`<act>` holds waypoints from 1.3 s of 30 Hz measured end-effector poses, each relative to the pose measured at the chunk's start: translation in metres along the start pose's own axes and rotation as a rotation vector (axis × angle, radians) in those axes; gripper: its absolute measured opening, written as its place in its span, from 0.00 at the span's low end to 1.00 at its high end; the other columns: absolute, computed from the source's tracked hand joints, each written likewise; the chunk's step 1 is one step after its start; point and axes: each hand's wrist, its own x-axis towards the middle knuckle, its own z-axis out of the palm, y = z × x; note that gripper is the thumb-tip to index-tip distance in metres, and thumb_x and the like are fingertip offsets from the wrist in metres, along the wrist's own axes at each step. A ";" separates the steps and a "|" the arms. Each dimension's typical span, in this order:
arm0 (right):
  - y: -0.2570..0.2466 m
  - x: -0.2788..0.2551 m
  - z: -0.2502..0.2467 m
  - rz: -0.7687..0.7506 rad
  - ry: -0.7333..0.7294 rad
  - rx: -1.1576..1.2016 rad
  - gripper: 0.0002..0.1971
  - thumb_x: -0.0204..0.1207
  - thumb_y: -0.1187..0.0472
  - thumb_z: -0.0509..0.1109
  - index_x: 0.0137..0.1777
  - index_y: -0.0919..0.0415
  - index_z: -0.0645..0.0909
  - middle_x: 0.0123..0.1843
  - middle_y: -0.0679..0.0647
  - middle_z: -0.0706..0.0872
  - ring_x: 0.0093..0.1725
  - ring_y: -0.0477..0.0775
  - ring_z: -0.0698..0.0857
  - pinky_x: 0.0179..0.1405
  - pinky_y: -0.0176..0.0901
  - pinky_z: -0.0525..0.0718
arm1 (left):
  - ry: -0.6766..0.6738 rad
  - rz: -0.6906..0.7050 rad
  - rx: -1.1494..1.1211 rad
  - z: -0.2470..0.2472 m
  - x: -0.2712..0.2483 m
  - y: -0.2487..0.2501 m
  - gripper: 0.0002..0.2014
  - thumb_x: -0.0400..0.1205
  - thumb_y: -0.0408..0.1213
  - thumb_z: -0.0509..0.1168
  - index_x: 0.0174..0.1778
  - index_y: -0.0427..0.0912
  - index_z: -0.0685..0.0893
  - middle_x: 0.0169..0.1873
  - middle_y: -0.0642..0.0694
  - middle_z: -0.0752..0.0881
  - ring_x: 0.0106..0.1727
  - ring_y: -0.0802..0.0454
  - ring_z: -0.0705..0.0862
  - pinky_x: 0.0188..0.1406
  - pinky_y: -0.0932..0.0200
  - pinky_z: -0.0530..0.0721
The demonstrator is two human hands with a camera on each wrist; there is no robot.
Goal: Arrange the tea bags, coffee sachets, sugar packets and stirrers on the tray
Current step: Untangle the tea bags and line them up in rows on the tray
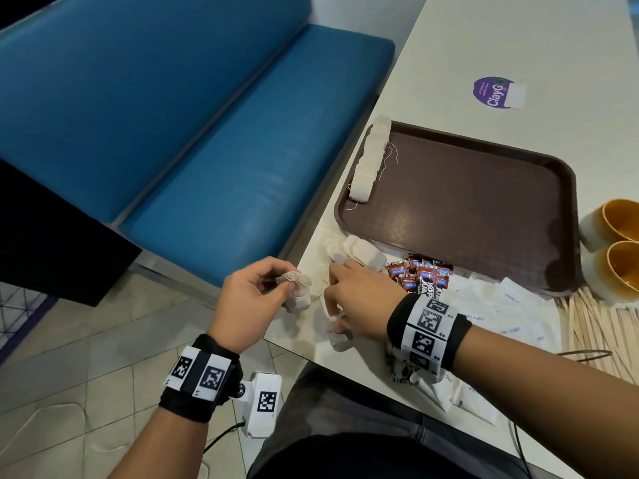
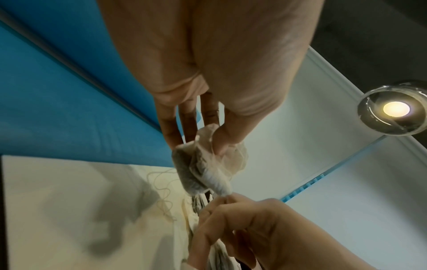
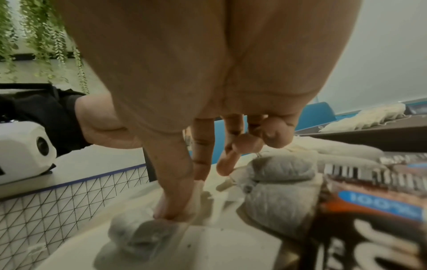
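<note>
My left hand (image 1: 292,286) hovers just off the table's left edge and pinches a small bunch of tea bags (image 2: 203,164) between thumb and fingers. My right hand (image 1: 332,305) reaches down over loose tea bags on the table, its thumb and forefinger closing on one tea bag (image 3: 143,233). More loose tea bags (image 1: 363,252) lie just in front of the brown tray (image 1: 484,202). A row of tea bags (image 1: 370,157) lines the tray's left rim. Coffee sachets (image 1: 420,274), white sugar packets (image 1: 501,312) and wooden stirrers (image 1: 594,330) lie on the table by the tray's near edge.
Two orange-lined cups (image 1: 619,219) stand right of the tray. A blue bench (image 1: 207,133) runs along the table's left side. A purple sticker (image 1: 491,91) is on the table beyond the tray. Another sachet and sugar packets (image 1: 404,371) lie under my right wrist.
</note>
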 end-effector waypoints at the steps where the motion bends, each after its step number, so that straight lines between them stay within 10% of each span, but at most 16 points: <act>1: 0.000 0.000 0.000 0.001 -0.007 0.015 0.09 0.77 0.53 0.76 0.55 0.49 0.89 0.62 0.51 0.77 0.67 0.57 0.73 0.52 0.48 0.73 | -0.011 0.002 0.000 -0.001 0.000 0.000 0.15 0.81 0.21 0.72 0.43 0.49 0.91 0.40 0.44 0.92 0.37 0.39 0.89 0.42 0.44 0.90; 12: 0.024 -0.017 -0.014 0.156 0.152 0.582 0.17 0.71 0.57 0.85 0.52 0.47 0.79 0.39 0.44 0.83 0.37 0.41 0.79 0.35 0.31 0.76 | -0.230 0.089 0.061 0.005 -0.002 0.008 0.13 0.77 0.20 0.73 0.46 0.44 0.91 0.46 0.46 0.90 0.49 0.46 0.88 0.52 0.48 0.88; 19: 0.025 -0.031 -0.021 0.196 0.324 0.790 0.19 0.66 0.66 0.86 0.50 0.51 0.82 0.35 0.47 0.88 0.35 0.47 0.86 0.43 0.50 0.89 | -0.286 0.238 0.117 0.027 0.000 0.022 0.14 0.73 0.19 0.74 0.42 0.46 0.92 0.67 0.53 0.85 0.73 0.47 0.82 0.67 0.59 0.84; 24: 0.021 -0.031 -0.022 0.135 0.397 0.867 0.19 0.68 0.67 0.86 0.51 0.52 0.81 0.36 0.49 0.90 0.34 0.46 0.87 0.42 0.44 0.90 | -0.196 0.226 0.114 0.036 0.003 0.018 0.07 0.75 0.30 0.75 0.44 0.45 0.93 0.53 0.55 0.91 0.58 0.48 0.90 0.60 0.46 0.88; 33: 0.061 -0.020 -0.034 0.260 0.393 0.520 0.08 0.76 0.62 0.79 0.51 0.51 0.84 0.47 0.44 0.87 0.42 0.41 0.83 0.41 0.32 0.78 | 0.044 0.074 0.016 0.019 0.001 0.012 0.11 0.77 0.21 0.76 0.45 0.44 0.92 0.41 0.46 0.92 0.43 0.49 0.90 0.41 0.62 0.89; 39: 0.065 -0.011 -0.027 0.327 0.179 0.331 0.08 0.78 0.49 0.78 0.50 0.49 0.85 0.48 0.44 0.85 0.48 0.48 0.84 0.54 0.50 0.86 | 0.106 -0.020 -0.026 0.013 0.004 0.002 0.24 0.78 0.24 0.76 0.63 0.57 0.87 0.41 0.45 0.89 0.44 0.46 0.89 0.48 0.54 0.90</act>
